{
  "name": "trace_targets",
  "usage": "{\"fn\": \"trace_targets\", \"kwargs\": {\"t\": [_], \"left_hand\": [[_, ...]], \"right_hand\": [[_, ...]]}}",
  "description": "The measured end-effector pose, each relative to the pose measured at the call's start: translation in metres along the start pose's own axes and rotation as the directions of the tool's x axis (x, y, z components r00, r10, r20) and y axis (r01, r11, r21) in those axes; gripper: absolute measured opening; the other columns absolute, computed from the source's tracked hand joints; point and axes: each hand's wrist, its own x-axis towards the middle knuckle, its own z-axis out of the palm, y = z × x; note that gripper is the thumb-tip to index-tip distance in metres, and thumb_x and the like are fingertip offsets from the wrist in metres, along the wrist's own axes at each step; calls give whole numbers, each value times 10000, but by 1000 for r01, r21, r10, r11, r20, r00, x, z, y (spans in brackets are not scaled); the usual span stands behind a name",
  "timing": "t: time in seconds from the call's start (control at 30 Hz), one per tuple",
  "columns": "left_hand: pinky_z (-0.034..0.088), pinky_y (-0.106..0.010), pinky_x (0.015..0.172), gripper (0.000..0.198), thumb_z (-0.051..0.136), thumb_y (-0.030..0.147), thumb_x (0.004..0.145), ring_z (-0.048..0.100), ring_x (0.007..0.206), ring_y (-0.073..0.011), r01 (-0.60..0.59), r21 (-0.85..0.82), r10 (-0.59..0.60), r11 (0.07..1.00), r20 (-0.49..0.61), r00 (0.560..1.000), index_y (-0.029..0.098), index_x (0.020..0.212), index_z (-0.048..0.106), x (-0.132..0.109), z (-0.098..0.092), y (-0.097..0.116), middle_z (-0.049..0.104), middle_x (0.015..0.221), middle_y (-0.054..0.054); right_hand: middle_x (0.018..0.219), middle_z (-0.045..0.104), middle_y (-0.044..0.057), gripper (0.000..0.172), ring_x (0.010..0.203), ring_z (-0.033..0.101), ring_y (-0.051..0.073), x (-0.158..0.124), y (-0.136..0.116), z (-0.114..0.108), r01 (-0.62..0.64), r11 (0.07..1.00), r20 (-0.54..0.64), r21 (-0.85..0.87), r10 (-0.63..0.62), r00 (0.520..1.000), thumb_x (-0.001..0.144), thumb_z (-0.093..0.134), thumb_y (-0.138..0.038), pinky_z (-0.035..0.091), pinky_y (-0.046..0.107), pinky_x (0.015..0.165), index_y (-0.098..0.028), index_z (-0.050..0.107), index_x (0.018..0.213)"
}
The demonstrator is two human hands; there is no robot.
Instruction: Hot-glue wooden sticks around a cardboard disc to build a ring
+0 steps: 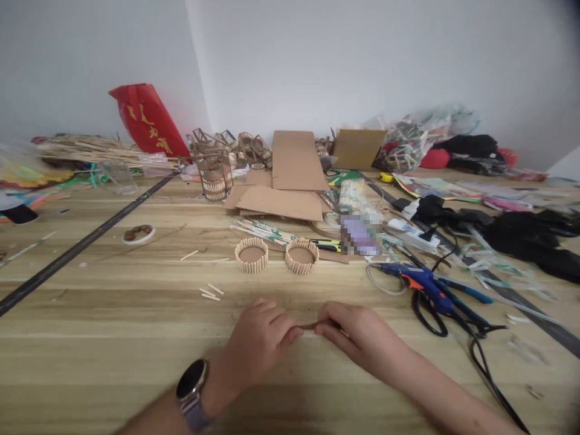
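Observation:
My left hand point(265, 329), with a watch on its wrist, is closed on one end of a thin brown strip point(307, 327), which looks like cardboard. The other end is pinched between the thumb and fingers of my right hand point(351, 329). Only a short stretch of the strip shows between the hands, low over the table. Just beyond them stand two small round baskets, a left one point(252, 266) and a right one point(302, 267), ringed with short wooden sticks on brown bases. Several loose short sticks point(211, 295) lie to the left.
A blue glue gun point(423, 281) with a black cable lies at right beside blue-handled pliers point(466, 291). Cardboard sheets point(281, 202) are stacked behind the baskets, near a finished-looking stick basket with a handle point(214, 187). A white dish point(138, 234) with brown bits sits at left.

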Motion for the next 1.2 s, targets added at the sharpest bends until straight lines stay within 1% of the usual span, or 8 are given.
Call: {"fn": "trace_targets", "kwargs": {"t": [0.1, 0.2, 0.4, 0.63, 0.77, 0.97, 1.07, 1.2], "left_hand": [[342, -264, 590, 353, 419, 332, 993, 571, 627, -155, 235, -65, -210, 970, 265, 941, 182, 742, 616, 2, -6, -6, 658, 669, -9], [256, -262, 528, 361, 451, 352, 961, 558, 599, -158, 460, 32, -416, 888, 484, 770, 181, 672, 584, 6, -12, -14, 642, 640, -13], [185, -278, 501, 384, 466, 361, 893, 472, 528, -149, 511, 146, -496, 847, 561, 663, 187, 550, 487, 6, -7, -23, 550, 559, -3], [204, -270, 517, 346, 500, 383, 867, 501, 565, -162, 518, 249, -559, 819, 550, 620, 193, 578, 515, 7, -6, -22, 554, 582, -9], [297, -265, 563, 279, 557, 390, 861, 524, 626, -177, 526, 271, -583, 806, 516, 628, 194, 663, 558, 6, -9, -22, 563, 633, -3], [421, -319, 825, 264, 547, 124, 886, 491, 960, -212, 246, 110, -269, 963, 419, 867, 208, 1131, 599, 1, -5, -19, 535, 1004, -54], [427, -279, 787, 464, 371, 21, 929, 480, 918, -181, 93, -21, -69, 995, 518, 852, 299, 1241, 571, -3, 0, -14, 510, 992, -35], [438, -290, 775, 462, 348, 42, 941, 489, 909, -195, 65, -35, -34, 997, 557, 830, 283, 1263, 574, -5, 5, -10, 536, 970, -42]], "right_hand": [[666, 623, 15, 284, 611, 561, 163, -4, 15, -6, -141, 989, 44, 34, 139, 989, 915, 405, -389, 365, 253, 557, -227, 531, 717], [597, 526, -10, 340, 564, 482, 138, -6, 30, -14, -212, 977, 143, -7, 210, 967, 905, 390, -408, 315, 242, 527, -220, 425, 624], [590, 519, -7, 322, 550, 458, 139, -7, 49, -13, -292, 931, 225, -218, 339, 913, 884, 444, -412, 262, 257, 523, -218, 405, 631], [625, 584, 20, 346, 588, 511, 160, -5, 70, -15, -365, 876, 189, -314, 435, 881, 863, 484, -462, 263, 263, 519, -216, 464, 621], [615, 584, 13, 350, 590, 524, 164, -11, 92, -21, -392, 861, 190, -324, 465, 864, 836, 512, -483, 266, 264, 516, -214, 470, 617], [583, 579, 6, 359, 572, 528, 166, -28, 123, -27, -449, 838, 142, -309, 507, 850, 807, 534, -520, 273, 268, 524, -213, 488, 627], [600, 584, 19, 337, 591, 535, 172, -34, 129, -30, -461, 831, 147, -312, 521, 841, 826, 506, -495, 278, 277, 537, -215, 467, 642], [628, 591, 32, 323, 619, 546, 185, -37, 128, -34, -476, 821, 143, -314, 537, 832, 838, 473, -482, 290, 286, 556, -218, 444, 655]]}}
